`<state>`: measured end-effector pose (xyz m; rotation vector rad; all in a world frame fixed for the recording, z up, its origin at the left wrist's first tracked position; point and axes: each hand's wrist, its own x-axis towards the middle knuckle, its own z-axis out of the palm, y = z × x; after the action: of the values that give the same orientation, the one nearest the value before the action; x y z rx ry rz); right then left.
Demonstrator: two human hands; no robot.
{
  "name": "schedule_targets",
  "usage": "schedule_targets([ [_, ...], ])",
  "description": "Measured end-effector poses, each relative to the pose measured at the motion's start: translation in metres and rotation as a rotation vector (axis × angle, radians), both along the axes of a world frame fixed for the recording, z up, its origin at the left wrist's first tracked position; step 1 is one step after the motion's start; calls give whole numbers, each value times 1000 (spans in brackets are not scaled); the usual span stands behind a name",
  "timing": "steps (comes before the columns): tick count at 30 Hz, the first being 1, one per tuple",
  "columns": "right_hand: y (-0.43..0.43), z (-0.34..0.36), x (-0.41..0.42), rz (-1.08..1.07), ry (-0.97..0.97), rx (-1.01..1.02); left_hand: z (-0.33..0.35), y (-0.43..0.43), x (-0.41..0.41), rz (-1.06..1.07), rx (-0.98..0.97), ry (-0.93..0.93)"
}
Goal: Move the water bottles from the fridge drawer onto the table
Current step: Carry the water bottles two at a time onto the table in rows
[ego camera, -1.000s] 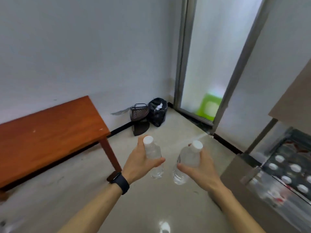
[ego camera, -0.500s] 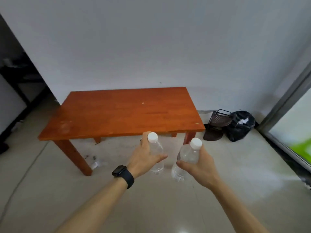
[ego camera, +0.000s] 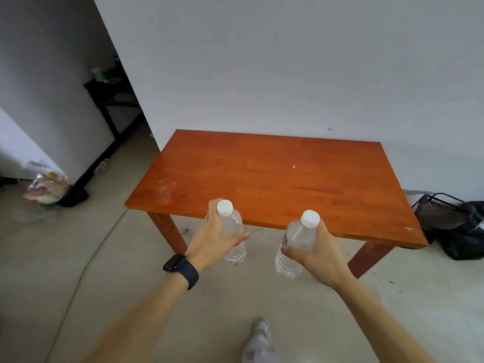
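The person is wearing a black smartwatch (ego camera: 176, 265) on the left wrist, at lower centre-left of the frame. Its rounded rectangular face is showing dark, and a broad matte black strap (ego camera: 192, 277) is wrapping the wrist just behind the left hand (ego camera: 212, 239). The left forearm (ego camera: 141, 318) and the right forearm (ego camera: 377, 318), behind the right hand (ego camera: 318, 254), are showing bare. At bottom centre a pale grey-white shoe (ego camera: 259, 332) is showing, with blurred light grey cloth (ego camera: 252, 354) below it.

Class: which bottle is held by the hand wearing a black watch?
The left bottle, gripped by the left hand; its wrist bears the watch. The right hand, holding the right bottle, has none.
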<state>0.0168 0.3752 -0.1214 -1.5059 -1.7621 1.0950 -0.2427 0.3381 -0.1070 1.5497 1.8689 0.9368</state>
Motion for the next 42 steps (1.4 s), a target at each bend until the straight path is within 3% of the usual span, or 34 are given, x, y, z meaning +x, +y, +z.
schedule_targets([
  [10,160,-7,-111,47,1,-75,-12,141,-105,143,-4,-64],
  [21,294,-41,-228,120,-87,-130,-42,290,-225,108,-87,-79],
  [31,409,-57,-333,-104,-60,-221,-70,453,-343,-41,-192,-62],
  [42,557,-83,-406,-233,-176,-70,-85,606,-394,-213,-179,57],
])
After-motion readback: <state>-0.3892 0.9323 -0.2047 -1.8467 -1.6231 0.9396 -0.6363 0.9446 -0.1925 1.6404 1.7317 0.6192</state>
